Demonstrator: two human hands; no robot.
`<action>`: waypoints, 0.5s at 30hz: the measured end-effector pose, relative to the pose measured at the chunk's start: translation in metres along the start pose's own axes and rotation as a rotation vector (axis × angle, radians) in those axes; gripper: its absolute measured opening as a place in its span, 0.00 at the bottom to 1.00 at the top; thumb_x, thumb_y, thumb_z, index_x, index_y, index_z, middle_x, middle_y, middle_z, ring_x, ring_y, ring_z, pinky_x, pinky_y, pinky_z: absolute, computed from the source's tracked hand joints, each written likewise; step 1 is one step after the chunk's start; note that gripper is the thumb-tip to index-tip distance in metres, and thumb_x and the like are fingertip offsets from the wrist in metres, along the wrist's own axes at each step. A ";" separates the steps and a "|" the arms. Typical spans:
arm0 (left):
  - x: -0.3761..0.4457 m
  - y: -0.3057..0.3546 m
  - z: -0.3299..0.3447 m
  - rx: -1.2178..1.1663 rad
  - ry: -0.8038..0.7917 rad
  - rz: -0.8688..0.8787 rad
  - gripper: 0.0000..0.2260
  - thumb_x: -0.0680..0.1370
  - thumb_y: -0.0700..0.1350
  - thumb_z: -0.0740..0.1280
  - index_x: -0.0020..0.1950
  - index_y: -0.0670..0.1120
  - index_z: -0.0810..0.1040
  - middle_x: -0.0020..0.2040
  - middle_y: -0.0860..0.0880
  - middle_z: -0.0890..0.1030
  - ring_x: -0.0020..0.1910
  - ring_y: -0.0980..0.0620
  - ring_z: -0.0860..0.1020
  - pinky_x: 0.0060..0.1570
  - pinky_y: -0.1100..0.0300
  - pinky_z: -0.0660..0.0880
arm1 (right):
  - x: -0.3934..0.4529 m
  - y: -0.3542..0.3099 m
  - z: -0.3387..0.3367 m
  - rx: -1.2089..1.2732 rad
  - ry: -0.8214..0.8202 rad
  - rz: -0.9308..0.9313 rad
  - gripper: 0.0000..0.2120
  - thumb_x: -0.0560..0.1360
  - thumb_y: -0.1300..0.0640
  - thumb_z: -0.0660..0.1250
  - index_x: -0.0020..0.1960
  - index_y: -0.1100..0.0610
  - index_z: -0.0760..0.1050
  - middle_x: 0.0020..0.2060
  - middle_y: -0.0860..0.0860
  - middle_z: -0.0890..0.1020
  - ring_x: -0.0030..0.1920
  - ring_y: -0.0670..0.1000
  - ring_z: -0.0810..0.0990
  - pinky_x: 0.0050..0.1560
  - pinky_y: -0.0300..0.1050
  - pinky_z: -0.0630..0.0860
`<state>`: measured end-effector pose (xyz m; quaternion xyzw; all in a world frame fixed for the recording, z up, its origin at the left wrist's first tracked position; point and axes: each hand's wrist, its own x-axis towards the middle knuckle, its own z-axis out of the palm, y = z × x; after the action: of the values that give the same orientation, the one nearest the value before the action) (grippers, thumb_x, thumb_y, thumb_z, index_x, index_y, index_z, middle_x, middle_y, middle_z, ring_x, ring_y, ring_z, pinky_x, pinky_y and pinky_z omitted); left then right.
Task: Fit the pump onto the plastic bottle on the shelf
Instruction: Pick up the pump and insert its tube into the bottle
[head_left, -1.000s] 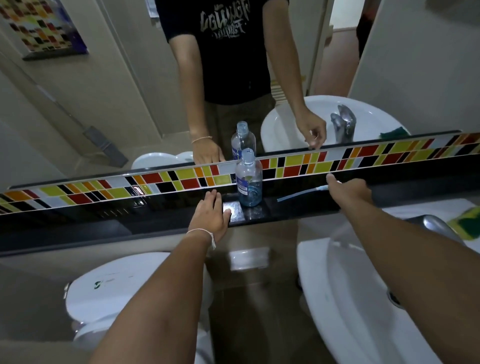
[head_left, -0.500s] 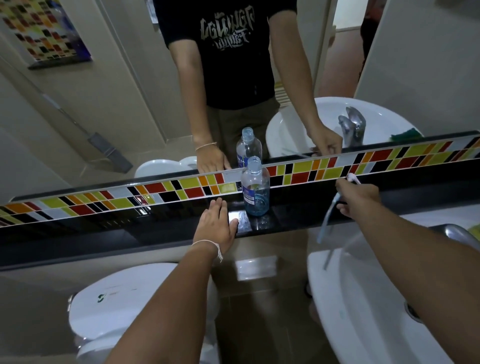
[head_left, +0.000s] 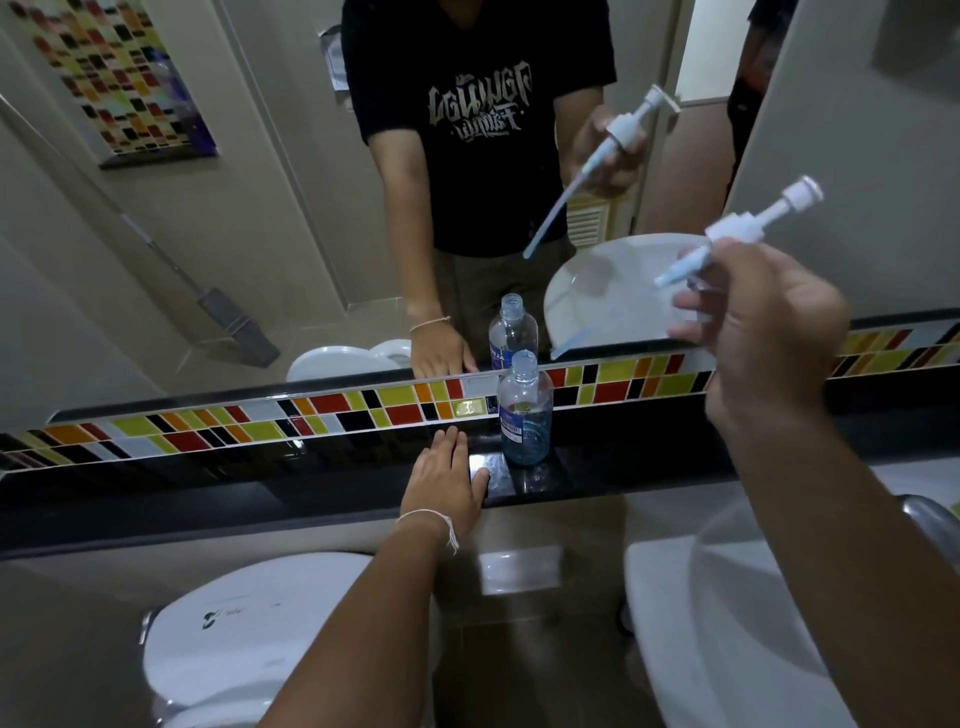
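Observation:
A clear plastic bottle (head_left: 524, 415) with a blue label and a little blue liquid stands upright and uncapped on the black shelf (head_left: 623, 478). My left hand (head_left: 447, 478) lies flat on the shelf just left of the bottle, fingers apart, not touching it. My right hand (head_left: 763, 332) is raised up and to the right of the bottle and grips a white pump (head_left: 743, 231). The pump is tilted, head up to the right, and its thin dip tube slants down left toward the shelf. The mirror behind shows the same scene reflected.
A strip of coloured tiles (head_left: 311, 410) runs along the back of the shelf below the mirror. A white toilet (head_left: 249, 639) sits below left, a white washbasin (head_left: 727, 623) with a metal tap (head_left: 930, 519) below right.
My right hand has picked the pump up from the shelf and lifted it high to the right, swinging its tube clear. The left hand and the bottle have stayed where they were.

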<state>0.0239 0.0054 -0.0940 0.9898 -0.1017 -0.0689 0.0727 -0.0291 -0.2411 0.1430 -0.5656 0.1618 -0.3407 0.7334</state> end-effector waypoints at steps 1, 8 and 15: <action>0.000 0.000 -0.001 -0.005 -0.002 -0.001 0.30 0.88 0.56 0.51 0.86 0.41 0.52 0.88 0.43 0.52 0.87 0.44 0.49 0.83 0.51 0.44 | -0.001 -0.001 0.008 0.013 -0.018 -0.023 0.11 0.78 0.57 0.72 0.57 0.61 0.85 0.38 0.52 0.89 0.36 0.49 0.87 0.31 0.41 0.83; -0.001 0.000 -0.001 -0.027 0.009 -0.003 0.30 0.88 0.56 0.51 0.86 0.42 0.52 0.88 0.43 0.52 0.87 0.44 0.49 0.83 0.51 0.44 | -0.003 0.026 0.047 -0.020 -0.157 -0.124 0.10 0.78 0.62 0.72 0.59 0.61 0.83 0.33 0.46 0.89 0.35 0.49 0.88 0.34 0.43 0.86; -0.002 -0.001 -0.001 -0.031 0.012 0.001 0.30 0.88 0.57 0.50 0.86 0.43 0.52 0.88 0.44 0.53 0.87 0.45 0.48 0.83 0.51 0.44 | -0.013 0.049 0.054 -0.243 -0.243 -0.266 0.04 0.76 0.54 0.73 0.47 0.45 0.82 0.31 0.52 0.85 0.37 0.62 0.88 0.37 0.65 0.85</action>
<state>0.0228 0.0066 -0.0929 0.9889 -0.1006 -0.0646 0.0888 0.0107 -0.1875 0.1111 -0.7031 0.0363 -0.3417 0.6226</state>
